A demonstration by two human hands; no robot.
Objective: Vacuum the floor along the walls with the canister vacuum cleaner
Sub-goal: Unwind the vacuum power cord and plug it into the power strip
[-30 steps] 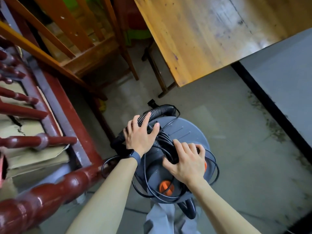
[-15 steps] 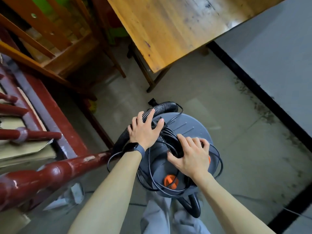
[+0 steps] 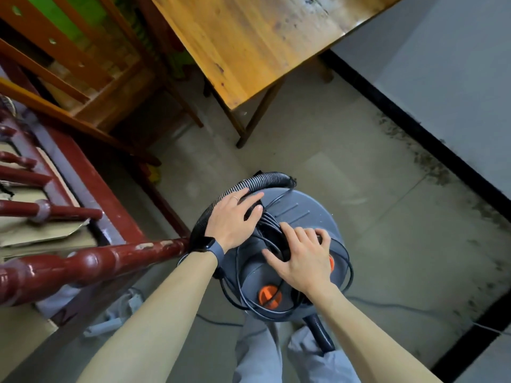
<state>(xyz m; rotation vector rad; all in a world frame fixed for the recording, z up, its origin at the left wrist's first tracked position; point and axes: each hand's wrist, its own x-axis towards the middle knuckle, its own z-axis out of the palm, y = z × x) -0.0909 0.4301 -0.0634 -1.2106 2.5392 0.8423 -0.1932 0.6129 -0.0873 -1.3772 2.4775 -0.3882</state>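
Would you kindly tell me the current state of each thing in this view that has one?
Vacuum cleaner: upright on the floor, not yet in use.
Hose: draped over the lid's far edge.
Power cord: coiled loosely on the lid.
Left hand: open, flat on the hose.
Right hand: fingers curled into the cord bundle.
Floor: dirty along the baseboard.

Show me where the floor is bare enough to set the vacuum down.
Bare floor lies between the canister vacuum, the wooden table's legs and the black baseboard, though dirt lines that wall. The left is crowded: the red railing, wooden chair and a power strip hem it in.
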